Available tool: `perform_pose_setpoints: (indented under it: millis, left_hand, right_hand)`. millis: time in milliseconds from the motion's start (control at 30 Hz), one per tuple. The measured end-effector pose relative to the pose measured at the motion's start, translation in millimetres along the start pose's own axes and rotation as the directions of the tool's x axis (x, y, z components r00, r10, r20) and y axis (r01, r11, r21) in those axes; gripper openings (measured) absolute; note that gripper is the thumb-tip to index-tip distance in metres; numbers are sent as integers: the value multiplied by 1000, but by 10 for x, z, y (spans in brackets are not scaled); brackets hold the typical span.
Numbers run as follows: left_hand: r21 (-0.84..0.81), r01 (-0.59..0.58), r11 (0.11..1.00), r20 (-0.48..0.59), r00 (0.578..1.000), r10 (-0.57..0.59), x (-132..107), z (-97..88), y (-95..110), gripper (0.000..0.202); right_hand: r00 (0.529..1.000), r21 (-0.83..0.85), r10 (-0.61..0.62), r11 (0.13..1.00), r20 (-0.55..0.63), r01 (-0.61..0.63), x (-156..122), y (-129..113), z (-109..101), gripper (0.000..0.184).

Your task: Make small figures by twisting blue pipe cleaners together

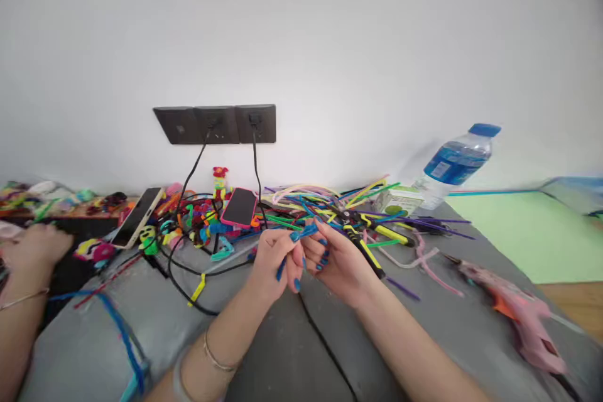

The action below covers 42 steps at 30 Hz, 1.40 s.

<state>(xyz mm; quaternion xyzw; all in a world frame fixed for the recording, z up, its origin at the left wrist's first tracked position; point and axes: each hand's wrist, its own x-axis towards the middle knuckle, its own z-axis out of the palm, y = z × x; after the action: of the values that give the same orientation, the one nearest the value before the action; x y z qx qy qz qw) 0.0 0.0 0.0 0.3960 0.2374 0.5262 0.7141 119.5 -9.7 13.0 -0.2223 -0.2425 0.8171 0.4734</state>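
My left hand (273, 260) and my right hand (339, 260) meet over the grey table (424, 320), both pinched on a blue pipe cleaner (301, 233). The stem runs from above my right fingertips down through my left fingers. Both hands have blue painted nails, and a thin bracelet circles my left wrist. Just behind the hands lies a heap of coloured pipe cleaners (330, 204).
A pink glue gun (513, 314) lies at the right. Yellow-handled pliers (365, 245), a water bottle (455, 163), a small box (398, 200), two phones (239, 207) on charging cables from a wall socket (217, 124), and small colourful figures lie about. Another person's hand (32, 248) rests at the far left.
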Motion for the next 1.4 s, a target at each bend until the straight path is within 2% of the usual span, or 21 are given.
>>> perform_pose_setpoints:
  millis: [167, 333, 400, 467, 567, 633, 800, 867, 933, 1000, 1033, 1067, 1167, 1267, 1400]
  left_hand:
    - [43, 0, 999, -36, 999, 2, -13, 26, 15, 43]
    - [112, 59, 992, -68, 996, -52, 49, -63, -29, 42]
    - [108, 73, 992, -61, 996, -66, 74, -106, -47, 39]
    - [171, 118, 978, -17, 993, -117, 96, -137, -51, 36]
    - [309, 163, 937, 16, 984, -176, 122, -154, -38, 25]
    - [345, 181, 921, 31, 978, -205, 132, -151, -34, 18]
    - [385, 158, 909, 64, 978, -197, 142, -146, -60, 24]
    - [417, 144, 898, 35, 984, -174, 151, -162, -74, 26]
    - [462, 130, 877, -17, 990, -138, 163, -191, -88, 26]
    - [542, 90, 836, -55, 996, -72, 174, -226, -102, 25]
    - [586, 63, 808, -61, 998, -34, 178, -242, -110, 24]
    - [626, 36, 779, -57, 998, 0, 180, -255, -116, 23]
    - [678, -19, 735, -35, 998, 57, 184, -276, -128, 23]
    - [659, -40, 751, -25, 997, 75, 185, -283, -125, 26]
    - [612, -44, 789, -7, 998, 61, 185, -302, -132, 25]
  right_hand:
    - [1000, 7, -6, 1000, -13, 6, 25, 2, -32, 50]
    - [999, -41, 10, 999, -47, -12, 122, 7, -174, 47]
    - [999, -92, 22, 995, -32, -25, 156, -3, -248, 46]
    - [999, -163, 21, 986, -36, -26, 178, -20, -317, 46]
    - [995, -289, -50, 957, -84, 24, 187, -60, -398, 48]
    - [986, -384, -120, 921, -112, 68, 180, -93, -436, 47]
    - [978, -584, -192, 805, -85, 107, 173, -152, -498, 50]
    - [970, -684, -239, 715, -46, 144, 185, -150, -517, 46]
    - [921, -802, -390, 550, 1, 234, 198, -137, -529, 35]
    - [822, -895, -566, 335, 59, 295, 199, -124, -530, 17]
    - [778, -922, -620, 235, 100, 307, 195, -120, -526, 12]
    - [753, -937, -640, 149, 152, 317, 188, -119, -518, 11]
    - [766, -921, -551, -15, 332, 389, 164, -131, -486, 19]
    - [794, -903, -464, -27, 392, 429, 151, -156, -462, 21]
    - [857, -922, -415, 98, 305, 375, 140, -187, -453, 11]
